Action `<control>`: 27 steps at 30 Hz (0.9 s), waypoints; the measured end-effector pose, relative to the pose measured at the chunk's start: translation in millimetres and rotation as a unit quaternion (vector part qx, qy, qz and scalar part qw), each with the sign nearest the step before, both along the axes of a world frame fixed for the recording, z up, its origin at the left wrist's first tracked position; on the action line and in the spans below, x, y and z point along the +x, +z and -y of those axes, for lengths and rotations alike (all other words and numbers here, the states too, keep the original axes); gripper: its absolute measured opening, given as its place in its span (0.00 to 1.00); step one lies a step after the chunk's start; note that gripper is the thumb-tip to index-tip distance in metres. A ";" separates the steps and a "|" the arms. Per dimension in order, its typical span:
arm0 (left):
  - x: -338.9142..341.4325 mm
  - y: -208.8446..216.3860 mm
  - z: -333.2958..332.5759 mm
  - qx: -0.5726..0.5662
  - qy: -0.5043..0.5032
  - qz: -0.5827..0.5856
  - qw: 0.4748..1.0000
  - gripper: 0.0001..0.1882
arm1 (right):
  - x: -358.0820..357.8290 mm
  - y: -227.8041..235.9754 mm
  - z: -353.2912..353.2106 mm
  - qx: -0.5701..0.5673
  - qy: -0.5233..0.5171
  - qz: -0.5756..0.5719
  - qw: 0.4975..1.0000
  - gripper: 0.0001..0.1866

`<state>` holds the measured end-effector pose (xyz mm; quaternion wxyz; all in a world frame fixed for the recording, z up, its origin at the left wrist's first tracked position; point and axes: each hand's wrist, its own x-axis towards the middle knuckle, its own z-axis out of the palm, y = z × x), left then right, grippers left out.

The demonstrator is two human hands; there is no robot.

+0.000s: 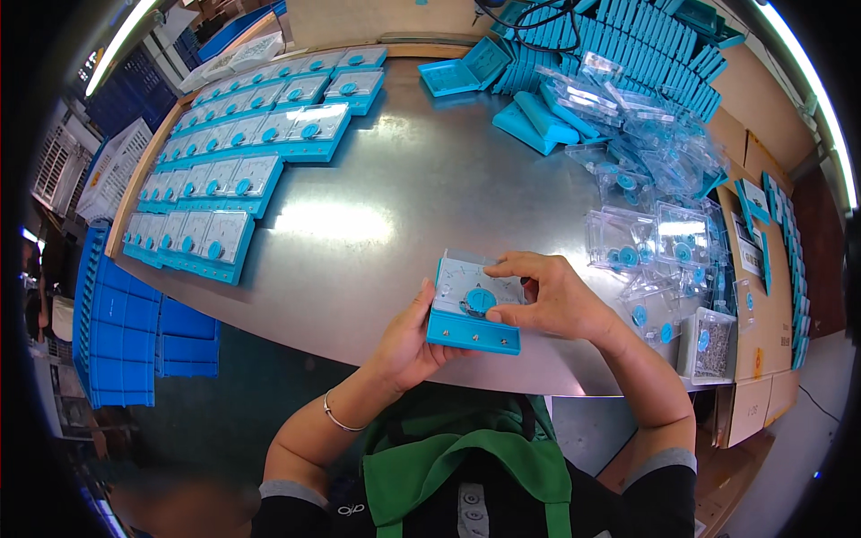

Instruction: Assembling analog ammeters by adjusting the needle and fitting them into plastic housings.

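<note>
My left hand (409, 344) holds a blue dial meter (473, 333) from its left side and beneath, thumb along the edge, just above the table's near edge. The meter has a white scale face and a row of metal terminals on its blue front strip. Over the face lies a transparent cover (457, 272) with a round blue knob (479, 300). My right hand (560, 300) reaches over from the right, its thumb and index finger curled onto the cover; its other fingers are partly hidden behind. Whether the cover is fully seated cannot be made out.
Rows of similar meters (309, 132) stand at the left of the metal table (395, 179). At the right lie heaped transparent covers (682, 235), a small box of metal parts (714, 354) and cardboard (762, 332). Blue cases (619, 45) are stacked behind; blue bins (121, 323) stand lower left.
</note>
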<state>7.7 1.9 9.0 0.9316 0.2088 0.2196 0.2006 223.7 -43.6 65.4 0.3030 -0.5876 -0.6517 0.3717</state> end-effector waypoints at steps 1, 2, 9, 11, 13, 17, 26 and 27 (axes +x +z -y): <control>2.1 3.0 1.8 -0.014 0.009 -0.008 1.000 0.31 | 1.2 -0.1 1.9 0.001 -0.003 -0.001 1.000 0.28; 3.3 4.2 2.8 -0.012 0.008 -0.009 1.000 0.31 | 1.0 -0.1 2.6 -0.004 0.004 -0.019 1.000 0.28; 7.1 3.6 16.0 0.048 0.018 -0.013 0.999 0.27 | -6.7 -12.8 28.2 0.126 0.006 0.078 0.989 0.30; 7.2 4.2 15.7 0.131 0.015 -0.050 0.990 0.26 | -7.6 -10.5 32.0 0.157 -0.003 0.094 0.983 0.29; 5.2 4.4 12.2 0.119 0.015 -0.034 0.992 0.28 | -8.6 -11.0 37.5 0.190 -0.009 0.110 0.976 0.28; 0.2 8.7 15.6 0.144 0.035 -0.029 0.989 0.27 | -6.2 -21.9 48.3 0.015 -0.195 -0.208 0.958 0.16; -3.7 17.4 12.3 0.086 -0.019 0.052 0.995 0.30 | -46.0 -59.4 51.5 -0.073 -0.107 -0.422 0.897 0.06; -3.9 18.2 12.4 0.077 -0.025 0.054 0.995 0.29 | -46.5 -64.0 52.3 -0.079 -0.113 -0.441 0.887 0.06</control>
